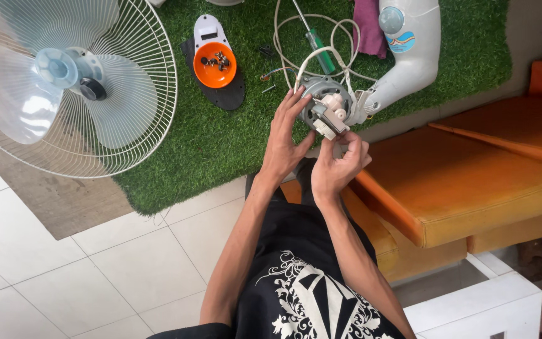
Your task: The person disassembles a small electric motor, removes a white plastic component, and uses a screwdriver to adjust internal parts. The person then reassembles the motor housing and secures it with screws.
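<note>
Steadying the fan motor (323,100) over the green turf mat (208,144), left hand (285,138) cups its metal side while right hand (340,164) pinches the white gearbox (329,119); looks heavy, rigid, wires fragile, best held by casing.

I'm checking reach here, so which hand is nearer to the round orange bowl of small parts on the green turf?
Left. The left hand holds the grey fan motor, just right of the orange bowl. The right hand is farther right and lower, under the motor.

fan motor (324,103) between both hands, fan blade (64,81) in grille (152,119) far left
</note>
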